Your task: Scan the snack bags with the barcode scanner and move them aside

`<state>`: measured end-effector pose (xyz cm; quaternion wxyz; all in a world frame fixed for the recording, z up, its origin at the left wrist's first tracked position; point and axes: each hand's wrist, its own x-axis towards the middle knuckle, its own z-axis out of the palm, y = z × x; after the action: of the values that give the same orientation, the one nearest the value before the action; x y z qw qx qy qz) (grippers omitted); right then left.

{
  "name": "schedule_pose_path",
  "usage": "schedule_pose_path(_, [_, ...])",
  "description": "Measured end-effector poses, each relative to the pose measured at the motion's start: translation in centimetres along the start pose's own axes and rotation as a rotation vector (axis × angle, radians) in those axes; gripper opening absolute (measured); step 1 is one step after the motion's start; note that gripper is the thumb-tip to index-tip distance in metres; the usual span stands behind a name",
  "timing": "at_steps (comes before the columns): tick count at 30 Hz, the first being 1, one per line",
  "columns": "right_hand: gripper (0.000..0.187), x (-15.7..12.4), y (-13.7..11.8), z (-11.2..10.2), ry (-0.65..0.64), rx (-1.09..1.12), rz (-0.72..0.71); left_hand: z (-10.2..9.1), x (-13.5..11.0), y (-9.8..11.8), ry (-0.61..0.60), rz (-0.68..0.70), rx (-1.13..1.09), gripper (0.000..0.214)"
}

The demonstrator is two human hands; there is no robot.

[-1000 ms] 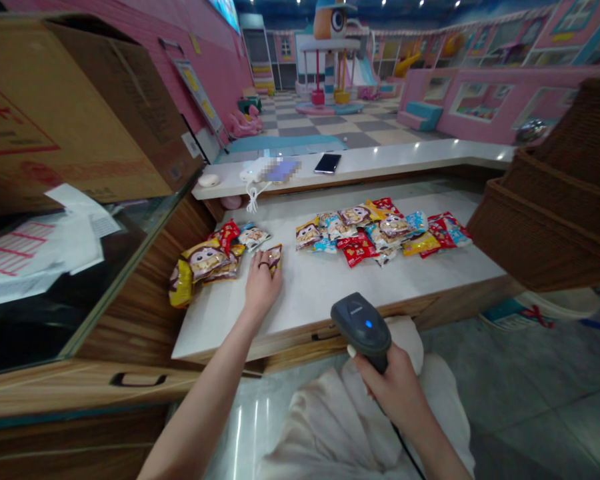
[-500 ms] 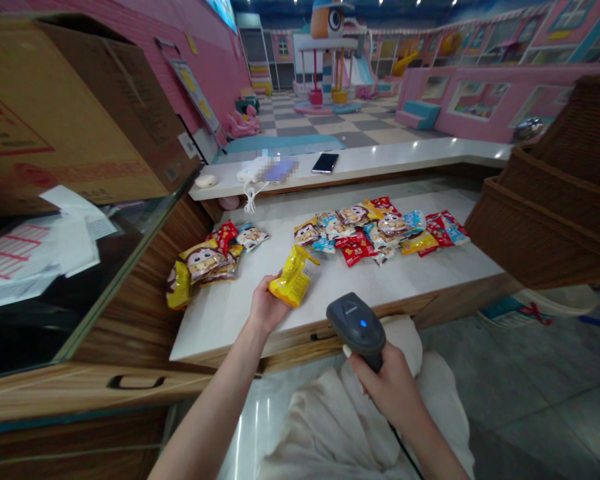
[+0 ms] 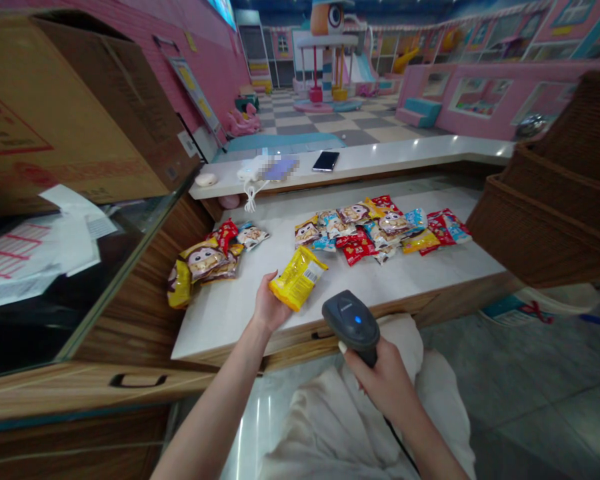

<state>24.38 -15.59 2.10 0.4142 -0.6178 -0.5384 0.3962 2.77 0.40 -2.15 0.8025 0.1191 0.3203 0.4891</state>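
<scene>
Your left hand (image 3: 271,305) grips a yellow snack bag (image 3: 298,277), barcode showing, above the near edge of the white counter (image 3: 380,283). Your right hand (image 3: 385,381) wraps around a corded barcode scanner (image 3: 351,320), its blue light lit, just beside the bag. More snack bags (image 3: 375,233) lie spread across the counter's far side, with another heap (image 3: 203,263) at its left edge and a wicker basket (image 3: 545,227) off its right end.

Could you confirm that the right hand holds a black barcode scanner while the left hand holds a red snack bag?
No: the snack bag in the left hand is yellow, not red, as the head view shows. The right hand does hold the black barcode scanner.
</scene>
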Motion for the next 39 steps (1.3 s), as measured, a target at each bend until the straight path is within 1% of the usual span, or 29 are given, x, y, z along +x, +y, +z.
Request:
schedule_pose_path(5, [0.016,0.0,-0.1,-0.3,-0.014,-0.003,-0.001,-0.5,0.4,0.0,0.011,-0.022,-0.023,0.052])
schedule_pose_path(8, [0.015,0.0,-0.1,-0.3,-0.004,-0.002,-0.003,-0.5,0.3,0.1,-0.006,-0.03,-0.025,0.05])
schedule_pose_path(16, [0.016,-0.1,0.1,-0.3,0.008,0.006,0.016,-0.2,0.0,-0.1,0.013,0.007,0.018,0.056])
schedule_pose_path(19, [0.016,-0.2,0.3,-0.5,0.015,-0.005,0.025,0.1,-0.1,0.0,0.04,0.05,0.041,0.051])
schedule_pose_path(22, [0.016,-0.3,0.5,-0.9,0.016,-0.012,0.029,1.6,0.7,0.7,0.071,0.161,0.088,0.044])
schedule_pose_path(24, [0.017,-0.4,0.7,-1.1,0.018,-0.012,0.034,3.3,2.0,1.6,0.08,0.303,0.179,0.044])
schedule_pose_path(25, [0.018,-0.4,0.8,-1.1,0.019,-0.01,0.035,4.3,2.9,2.1,0.08,0.406,0.269,0.046])
schedule_pose_path(27, [0.02,-0.4,0.9,-1.1,0.024,-0.009,0.031,6.3,5.0,3.0,0.076,0.645,0.501,0.048])
schedule_pose_path(28, [0.02,-0.4,1.0,-1.1,0.025,-0.008,0.027,7.2,6.2,3.4,0.079,0.74,0.616,0.047])
schedule_pose_path(30, [0.019,-0.5,1.0,-1.0,0.027,-0.004,0.018,8.7,8.6,3.7,0.088,0.859,0.815,0.044])
schedule_pose_path(32, [0.019,-0.5,1.1,-0.9,0.027,0.001,0.023,9.6,10.8,3.6,0.072,0.885,1.024,0.042])
schedule_pose_path(34, [0.02,-0.5,1.1,-0.9,0.028,0.004,0.033,10.2,12.4,3.1,0.022,0.86,1.239,0.038])
schedule_pose_path(35, [0.02,-0.6,1.1,-0.9,0.033,0.005,0.036,10.3,12.9,2.8,-0.008,0.835,1.297,0.036])
schedule_pose_path(37, [0.022,-0.6,1.1,-1.1,0.047,0.005,0.043,10.2,13.4,2.4,-0.044,0.815,1.314,0.032])
schedule_pose_path(39, [0.023,-0.6,1.0,-1.3,0.056,-0.004,0.052,9.8,13.2,2.4,-0.049,0.852,1.259,0.031])
